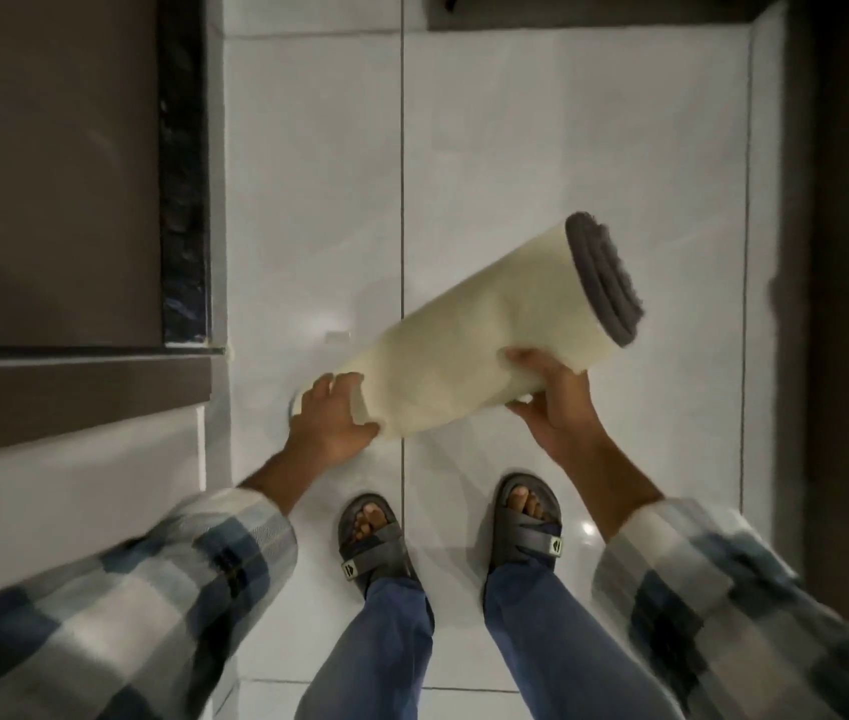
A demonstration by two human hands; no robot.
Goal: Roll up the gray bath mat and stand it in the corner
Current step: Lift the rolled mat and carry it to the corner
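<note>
The bath mat is rolled into a thick tube, its cream backing outward and the gray pile showing as a spiral at the upper right end. It is held tilted above the white tile floor, right end higher. My left hand grips the lower left end of the roll. My right hand holds it from beneath near the right end, thumb pressed on the backing.
White floor tiles stretch ahead to a far right corner where dark walls meet. A dark door with a black marble threshold stands at left. My two sandalled feet are just below the roll.
</note>
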